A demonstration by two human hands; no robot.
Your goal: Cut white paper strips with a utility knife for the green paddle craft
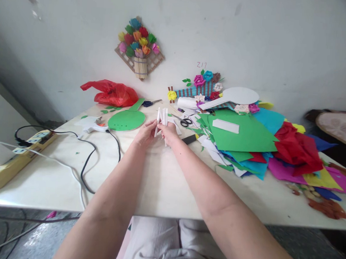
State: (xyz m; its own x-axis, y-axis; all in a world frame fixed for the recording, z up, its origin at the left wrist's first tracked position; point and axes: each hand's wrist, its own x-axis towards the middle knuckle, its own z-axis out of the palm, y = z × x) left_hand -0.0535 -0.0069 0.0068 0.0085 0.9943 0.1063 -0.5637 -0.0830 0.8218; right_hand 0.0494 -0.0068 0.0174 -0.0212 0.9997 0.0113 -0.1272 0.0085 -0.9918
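Observation:
Several thin white sticks (163, 116), which look like rolled paper tubes, stand roughly upright between my hands above the table. My left hand (146, 133) is closed round the left side of the bundle. From the right, my right hand (169, 133) pinches the same sticks, its fingertips close to the left ones. Just left of my hands lies a green paddle-shaped piece (126, 120) with a row of small dark marks. To their right are black-handled scissors (186, 122) among white paper scraps.
A white glue gun (96, 128) with a black cord lies at left, near a yellow power strip (17, 156). Green sheets (243, 136) and coloured paper are piled at right. A red plastic bag (113, 93) sits by the wall.

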